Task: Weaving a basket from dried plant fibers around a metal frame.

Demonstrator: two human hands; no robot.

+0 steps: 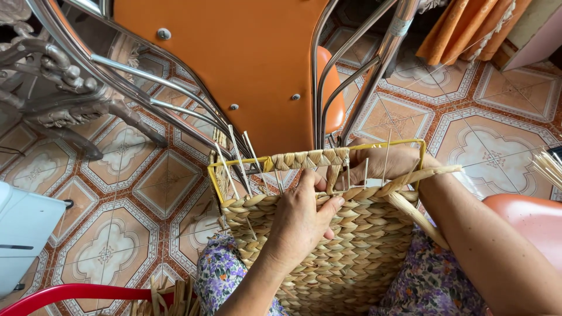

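A half-woven straw basket (328,251) rests on my lap, built on a yellow wire frame (214,181) with thin upright stakes. A braided straw band (304,159) wraps part of the top wire. My left hand (301,219) lies on the woven wall near the rim, its fingers pinching a straw strand by the stakes. My right hand (383,162) reaches inside the frame behind the rim and grips the loose straw strand (421,178), which runs back over my forearm.
An upturned orange chair (257,64) with chrome legs stands just beyond the basket. An ornate metal stand (52,88) is at the left, a white object (23,234) at the left edge. Loose straw (170,295) lies by a red rim (70,292). The floor is patterned tile.
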